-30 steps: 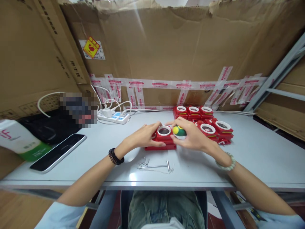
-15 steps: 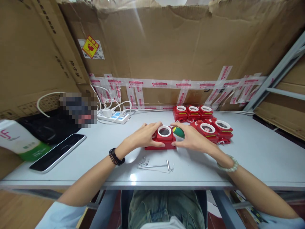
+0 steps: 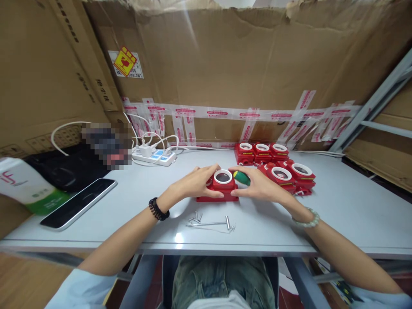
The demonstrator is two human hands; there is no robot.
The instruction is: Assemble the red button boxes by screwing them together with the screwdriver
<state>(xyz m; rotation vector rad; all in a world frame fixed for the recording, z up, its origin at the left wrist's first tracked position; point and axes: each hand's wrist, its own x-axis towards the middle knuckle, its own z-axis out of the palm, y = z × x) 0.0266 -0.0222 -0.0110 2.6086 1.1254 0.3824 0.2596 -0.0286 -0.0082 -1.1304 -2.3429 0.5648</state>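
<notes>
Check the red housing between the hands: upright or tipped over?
Upright. The red housing rests base-down on the table, its white-ringed round window facing up. Left hand holds one end.

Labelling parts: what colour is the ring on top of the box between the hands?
The ring is white, on a red box; the head view shows it.

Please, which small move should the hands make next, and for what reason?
Perhaps bring the right hand's thumb onto the green handle for a firmer grip: a gap shows between them, while the left hand holds the red box.
</notes>
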